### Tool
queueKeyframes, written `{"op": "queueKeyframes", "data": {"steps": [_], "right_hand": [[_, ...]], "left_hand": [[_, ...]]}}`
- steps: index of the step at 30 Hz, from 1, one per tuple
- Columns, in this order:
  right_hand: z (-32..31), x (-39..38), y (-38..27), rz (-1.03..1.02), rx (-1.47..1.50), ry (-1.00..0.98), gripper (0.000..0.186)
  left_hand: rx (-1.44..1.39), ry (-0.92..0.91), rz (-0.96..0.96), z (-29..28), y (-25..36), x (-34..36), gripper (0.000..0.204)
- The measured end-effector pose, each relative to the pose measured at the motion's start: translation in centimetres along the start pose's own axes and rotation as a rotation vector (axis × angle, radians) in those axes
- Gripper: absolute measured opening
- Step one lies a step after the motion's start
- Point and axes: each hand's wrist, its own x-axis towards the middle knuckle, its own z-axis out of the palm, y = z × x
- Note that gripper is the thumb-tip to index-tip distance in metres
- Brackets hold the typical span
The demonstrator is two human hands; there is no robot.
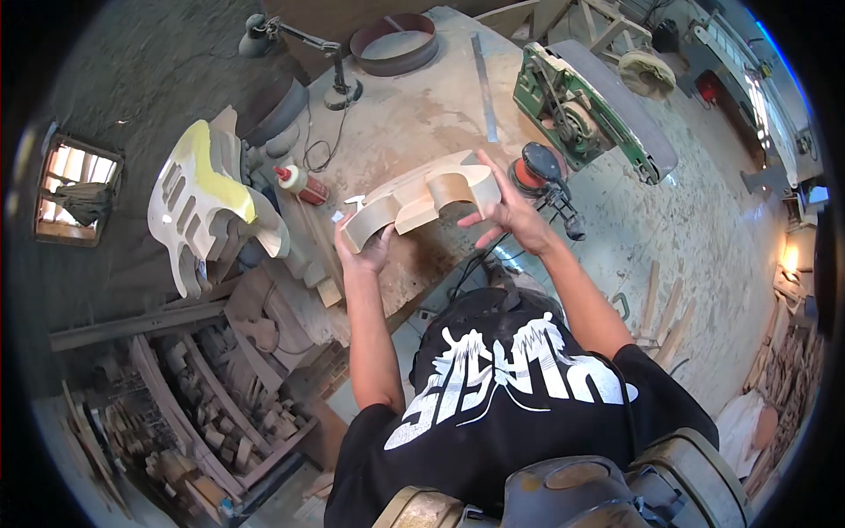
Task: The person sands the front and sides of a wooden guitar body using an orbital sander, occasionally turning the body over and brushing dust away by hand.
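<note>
Between my two hands a pale wooden guitar body (414,195) is held up on edge over the workbench, its two curved cutaways and the block between them facing me. My left hand (363,251) is closed around its left end, thumb against the near curve. At the right end, my right hand (518,216) supports the wood between thumb and palm, with several fingers spread below. A red bottle with a white label (304,185) stands left of the guitar body. Just beyond my right hand lies an orange and black sander (532,170).
The dusty workbench (422,106) carries a desk lamp (341,91), a round metal ring (394,66) and a long metal ruler (484,88). A green belt sander (576,123) stands right. Pale and yellow guitar bodies (207,180) stand left, above racks of wood offcuts (224,396).
</note>
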Motion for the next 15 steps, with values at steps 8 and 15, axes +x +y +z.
{"op": "queueKeyframes", "data": {"steps": [8,15], "right_hand": [[-1.8,-1.5,0.9,-0.01,0.136,-0.072,0.119],[-4.5,-4.0,3.8,0.339,0.337,0.097,0.075]], "left_hand": [[0.021,-0.019,0.006,0.1,-0.7,-0.6,0.055],[0.157,-0.119,-0.184,-3.8,-3.6,-2.5,0.054]]}}
